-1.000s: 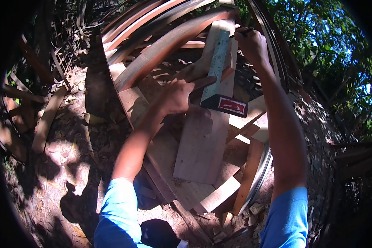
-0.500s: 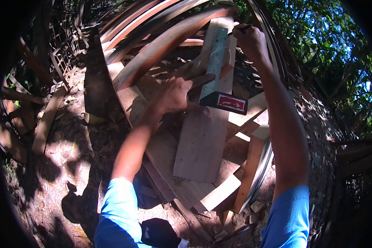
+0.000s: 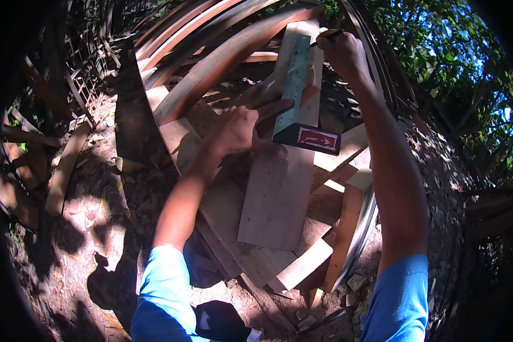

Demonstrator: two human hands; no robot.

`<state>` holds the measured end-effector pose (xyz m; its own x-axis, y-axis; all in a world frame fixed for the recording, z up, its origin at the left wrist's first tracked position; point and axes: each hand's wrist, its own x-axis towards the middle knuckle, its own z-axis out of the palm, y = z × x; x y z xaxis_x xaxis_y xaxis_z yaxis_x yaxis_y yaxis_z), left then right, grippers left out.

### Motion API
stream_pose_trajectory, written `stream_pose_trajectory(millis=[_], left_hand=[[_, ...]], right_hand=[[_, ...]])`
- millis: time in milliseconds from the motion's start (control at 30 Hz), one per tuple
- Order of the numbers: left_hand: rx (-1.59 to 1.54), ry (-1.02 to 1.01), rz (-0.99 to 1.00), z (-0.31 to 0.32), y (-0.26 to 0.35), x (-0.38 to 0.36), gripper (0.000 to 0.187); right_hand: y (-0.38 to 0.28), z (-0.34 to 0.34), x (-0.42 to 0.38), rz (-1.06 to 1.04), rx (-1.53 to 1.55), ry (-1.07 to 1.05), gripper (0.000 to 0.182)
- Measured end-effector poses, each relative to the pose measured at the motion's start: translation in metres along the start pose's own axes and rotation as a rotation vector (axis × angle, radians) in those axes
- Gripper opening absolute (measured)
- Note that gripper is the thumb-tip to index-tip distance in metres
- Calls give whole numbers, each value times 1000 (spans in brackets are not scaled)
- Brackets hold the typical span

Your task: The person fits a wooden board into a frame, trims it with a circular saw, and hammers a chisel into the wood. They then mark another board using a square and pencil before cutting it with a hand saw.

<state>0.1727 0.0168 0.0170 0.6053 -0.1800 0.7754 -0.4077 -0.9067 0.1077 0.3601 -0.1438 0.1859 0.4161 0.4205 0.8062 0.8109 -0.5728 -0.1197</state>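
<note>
A wooden board (image 3: 273,199) lies lengthwise in front of me on a pile of lumber. Across its face rests a try square with a metal blade (image 3: 295,77) and a dark stock bearing a red-and-white label (image 3: 318,138). My left hand (image 3: 239,131) steadies the square, its index finger on the blade and its thumb on the board beside the stock. Near the blade's far end, my right hand (image 3: 345,54) grips a dark pencil (image 3: 329,36). The pencil's tip is at the blade's right edge; any mark is too small to see.
Curved beams (image 3: 222,62) arch behind the board on the left. Offcuts and blocks (image 3: 305,265) sit under its near end. A loose plank (image 3: 67,168) lies on the leafy ground at left. Green foliage (image 3: 456,62) stands at right.
The pencil and my right hand have shifted slightly left and up, closer to the blade. My left hand stays on the square, and the view has moved a little.
</note>
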Motion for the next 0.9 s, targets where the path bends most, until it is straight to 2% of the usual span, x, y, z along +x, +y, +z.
stream_pose_trajectory(millis=[67,267,367,567,667,767,867,900], left_hand=[[-13,-4,4,-3,3,1,97],[-26,46,51,0,0,1,98],[-25,15,12,-1,2,1,99],[-104,-36,-117,-6,11,-2,98],[-74,-30,-36,-3,6,0,96],[-68,38,-14,3,1,3,82],[-85,60,-2,5,-2,1,85],[-82,62,0,6,-3,0,86]], right_hand=[[-4,-7,-1,2,52,-54,40],[-17,-21,-19,-27,40,-91,38],[-28,-33,-31,-9,39,-164,37],[-47,-53,-67,-129,32,-212,32],[-63,-66,-91,-150,142,-219,27],[-73,-87,-113,5,249,-417,23],[-72,-101,-133,-13,365,-297,23],[-68,-99,-138,-103,247,-340,25]])
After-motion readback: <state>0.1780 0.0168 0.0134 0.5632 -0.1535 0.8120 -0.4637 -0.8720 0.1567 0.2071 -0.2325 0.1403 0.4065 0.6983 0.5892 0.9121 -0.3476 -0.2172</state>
